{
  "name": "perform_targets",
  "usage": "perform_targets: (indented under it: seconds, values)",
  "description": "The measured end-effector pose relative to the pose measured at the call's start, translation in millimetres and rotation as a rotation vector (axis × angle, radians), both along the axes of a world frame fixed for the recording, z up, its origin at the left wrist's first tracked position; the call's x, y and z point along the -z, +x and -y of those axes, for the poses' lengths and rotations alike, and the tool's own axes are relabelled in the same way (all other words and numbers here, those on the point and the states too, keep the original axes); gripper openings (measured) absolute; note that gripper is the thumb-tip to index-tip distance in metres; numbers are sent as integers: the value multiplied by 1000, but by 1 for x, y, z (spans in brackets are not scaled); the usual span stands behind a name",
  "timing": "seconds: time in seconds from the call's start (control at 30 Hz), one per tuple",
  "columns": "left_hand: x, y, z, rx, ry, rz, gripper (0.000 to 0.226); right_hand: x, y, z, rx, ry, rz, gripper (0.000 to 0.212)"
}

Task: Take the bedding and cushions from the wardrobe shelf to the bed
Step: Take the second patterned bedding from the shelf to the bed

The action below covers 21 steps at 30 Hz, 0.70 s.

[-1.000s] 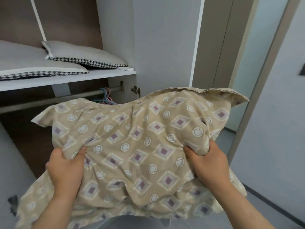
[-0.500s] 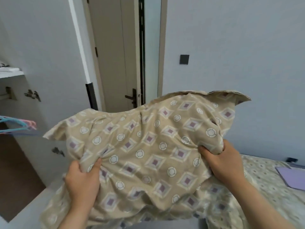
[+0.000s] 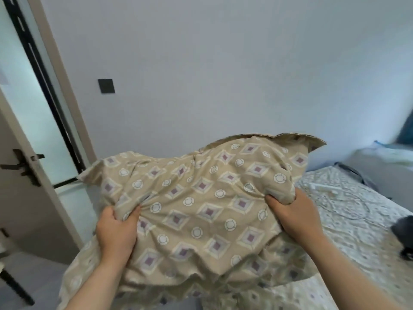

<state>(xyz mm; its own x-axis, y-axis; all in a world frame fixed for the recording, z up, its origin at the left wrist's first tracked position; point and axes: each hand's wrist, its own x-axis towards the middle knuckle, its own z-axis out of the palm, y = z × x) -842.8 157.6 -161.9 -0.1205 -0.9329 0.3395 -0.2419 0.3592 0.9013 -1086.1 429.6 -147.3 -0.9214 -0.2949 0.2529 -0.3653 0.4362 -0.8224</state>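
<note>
The view has swung right since a moment ago: the open door (image 3: 42, 220) sits left of the left hand (image 3: 116, 233), and the bed (image 3: 357, 233) now spreads beyond the right hand (image 3: 295, 218). Both hands grip bunched fabric of the beige diamond-print pillow (image 3: 201, 209), held up between them before the grey wall (image 3: 223, 63).

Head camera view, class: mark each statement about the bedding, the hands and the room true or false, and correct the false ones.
1. The left hand and the right hand both grip the patterned bedding. True.
2. A thin cable lies on the bed. True.
3. The patterned bedding lies spread flat on the bed. False: it is held up in the air, bunched in both hands.
4. The door is shut. False: it stands open, with its handle in view.
</note>
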Motion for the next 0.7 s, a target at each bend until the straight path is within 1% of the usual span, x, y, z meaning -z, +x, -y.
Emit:
perform_targets:
  seconds: [0.1,0.27,0.37,0.43,0.53,0.7]
  values:
    - [-5,-57,-10,140,-3,28,27,11,-21,-43,120,-22,61,63]
    - [-12,-170,-39,403,-51,91,31,33,-46,-115,371,-46,117,68]
    - [-5,-241,-51,564,-42,103,38,43,-58,-144,509,-56,128,68]
    - [1,-280,-57,640,-52,108,40,48,-63,-154,582,-61,128,68]
    - [21,-337,-65,759,-48,139,38,61,-69,-162,710,-53,172,66]
    - [69,-428,-56,965,-13,234,40,100,-87,-142,918,-43,291,68]
